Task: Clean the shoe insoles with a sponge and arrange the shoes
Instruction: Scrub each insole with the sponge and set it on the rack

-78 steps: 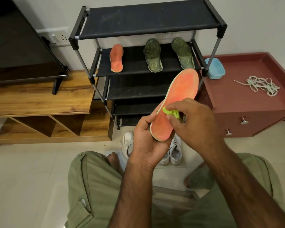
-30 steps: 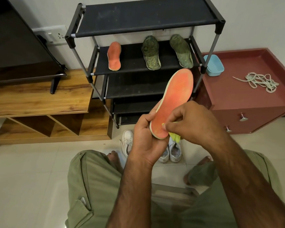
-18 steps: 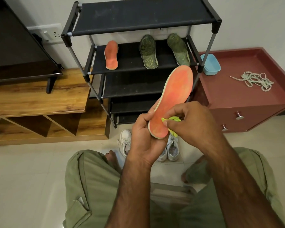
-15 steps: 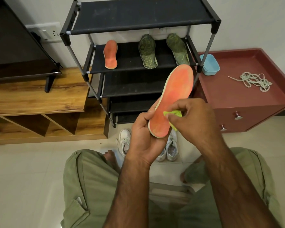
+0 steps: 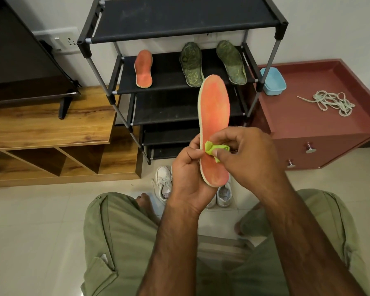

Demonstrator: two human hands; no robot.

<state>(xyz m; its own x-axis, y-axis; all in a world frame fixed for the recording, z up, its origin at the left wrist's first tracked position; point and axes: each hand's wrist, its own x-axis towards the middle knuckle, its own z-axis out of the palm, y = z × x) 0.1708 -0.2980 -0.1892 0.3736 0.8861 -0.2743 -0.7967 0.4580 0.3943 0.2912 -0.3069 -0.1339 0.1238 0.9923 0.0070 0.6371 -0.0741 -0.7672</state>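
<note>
Orange foam fills the middle of my view: the insole [image 5: 214,107] stands nearly upright, toe toward twelve o'clock, heel toward six. The left hand [image 5: 190,178] grips it round the heel end from the seven o'clock side, thumb laid on the edge. The right hand [image 5: 250,154] comes in from four o'clock and pinches a crumpled lime-green sponge [image 5: 210,148] between thumb and fingertips, pressing it on the insole's face just below its middle.

As I read it, this is the wipe of the last insole. Its orange partner [image 5: 144,69] and two green insoles [image 5: 191,65] lie on the second shelf of the black shoe rack [image 5: 88,30] at twelve o'clock. White shoes [image 5: 163,182] sit on the floor under the hands, at six o'clock of the rack.

To do this step well I would brace the foam from behind with the left fingers, since a thin insole will likely bend away under pressure. I would run the sponge in long overlapping passes from heel toward twelve o'clock, where the face looks paler and mottled. The sponge is balled small, so I would spread it flatter for more contact. Pressure should be firm but not enough to fold the toe end, which stands unsupported. I would mind the rim too, where grime tends to collect.
</note>
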